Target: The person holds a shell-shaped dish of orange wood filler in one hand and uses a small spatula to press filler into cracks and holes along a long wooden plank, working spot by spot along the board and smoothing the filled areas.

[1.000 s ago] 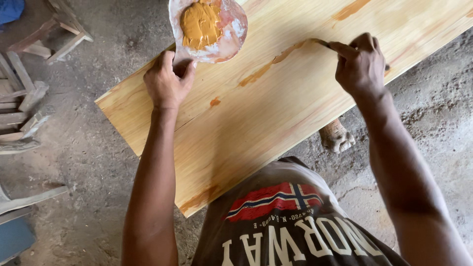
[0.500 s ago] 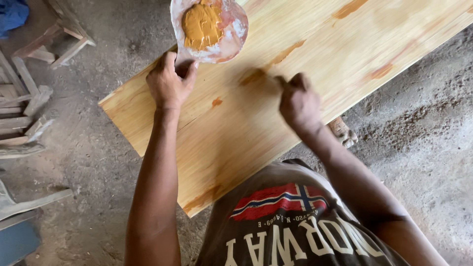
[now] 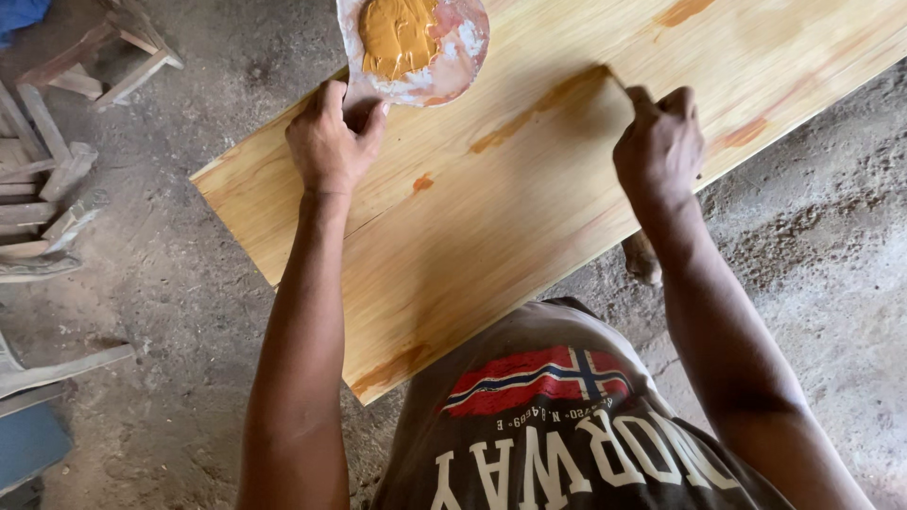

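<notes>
Two bare hands work over a long pale wooden board (image 3: 491, 236) that slants across the view from lower left to upper right, seen from above by the person doing the work. Their left hand (image 3: 331, 142) rests near the board's upper left edge, fingers curled closed around the rim of a round, shallow dish (image 3: 453, 61) that sits on the board at the top of the view. That dish is whitish with pink smears and holds a thick mound of mustard-brown paste (image 3: 397, 33). Their right hand (image 3: 661, 151) is further right on the board, closed in a pinch around a small tool; only its thin tip (image 3: 616, 77) shows past the fingers, so its kind cannot be told. This tip touches the right end of a long brown streak of paste (image 3: 539, 109) that runs diagonally along the wood grain. Several smaller orange-brown patches dot the board: one between the hands, one at the lower left corner, and others toward the upper right. Below the board, the person's grey shirt (image 3: 567, 425) fills the bottom of the view, bearing a red, white and blue flag shape above large white letters. Grey dusty floor (image 3: 189, 312) surrounds the board, with loose wooden pieces (image 3: 57, 189) stacked at the left edge and a blue object (image 3: 28, 444) in the bottom left corner.
</notes>
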